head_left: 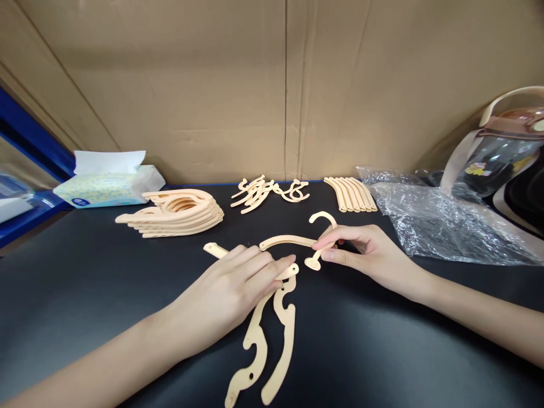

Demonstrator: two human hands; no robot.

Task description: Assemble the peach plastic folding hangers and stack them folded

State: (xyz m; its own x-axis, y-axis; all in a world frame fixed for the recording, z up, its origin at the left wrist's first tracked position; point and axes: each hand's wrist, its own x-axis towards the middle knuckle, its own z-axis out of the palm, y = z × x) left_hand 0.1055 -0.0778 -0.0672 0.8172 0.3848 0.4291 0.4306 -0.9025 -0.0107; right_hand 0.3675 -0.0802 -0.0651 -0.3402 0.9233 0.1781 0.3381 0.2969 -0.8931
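Observation:
My right hand (369,249) pinches a cream plastic hanger hook (325,218) by its stem, with the round base pointing down to the left. My left hand (238,283) is closed over a slim cream hanger bar (215,250); one end sticks out beyond the knuckles, and a holed end shows by the fingertips. The middle of that bar is hidden under the hand. Just below lie two wavy notched hanger arms (284,345) on the black table (361,351). Behind the hands, a loose curved bar (289,241) reaches toward my right fingers.
At the back left are a stack of folded hangers (182,218) and a tissue pack (110,184). Loose hooks (259,192) and a row of curved bars (351,194) lie along the back. Clear plastic wrap (442,221) and a strapped bottle (501,153) occupy the right.

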